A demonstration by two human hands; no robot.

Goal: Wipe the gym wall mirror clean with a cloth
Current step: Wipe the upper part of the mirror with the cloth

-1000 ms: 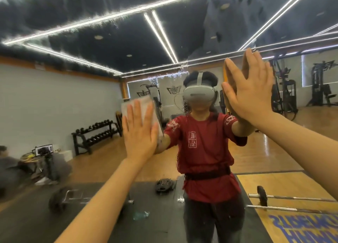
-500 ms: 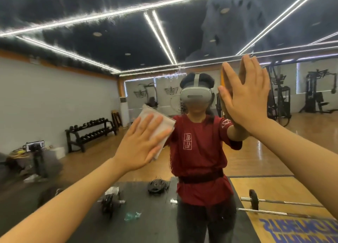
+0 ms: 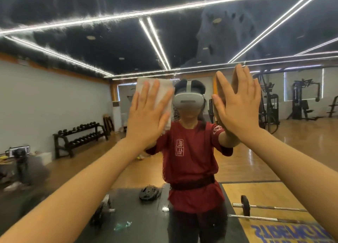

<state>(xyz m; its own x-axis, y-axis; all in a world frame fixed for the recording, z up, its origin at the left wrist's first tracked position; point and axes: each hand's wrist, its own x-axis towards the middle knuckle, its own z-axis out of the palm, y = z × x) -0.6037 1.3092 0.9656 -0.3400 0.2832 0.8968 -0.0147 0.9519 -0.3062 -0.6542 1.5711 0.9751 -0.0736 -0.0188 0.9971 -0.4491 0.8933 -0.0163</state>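
Since the earlier frame the left hand (image 3: 146, 118) has slid the cloth (image 3: 161, 96) higher up the mirror (image 3: 54, 105). Its fingers are spread flat, pressing the cloth. The right hand (image 3: 237, 105) stays flat on the glass, fingers loosely together.

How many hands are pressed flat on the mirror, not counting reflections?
2. The left hand presses a cloth against the mirror left of centre; the right hand lies bare on the glass at the right.
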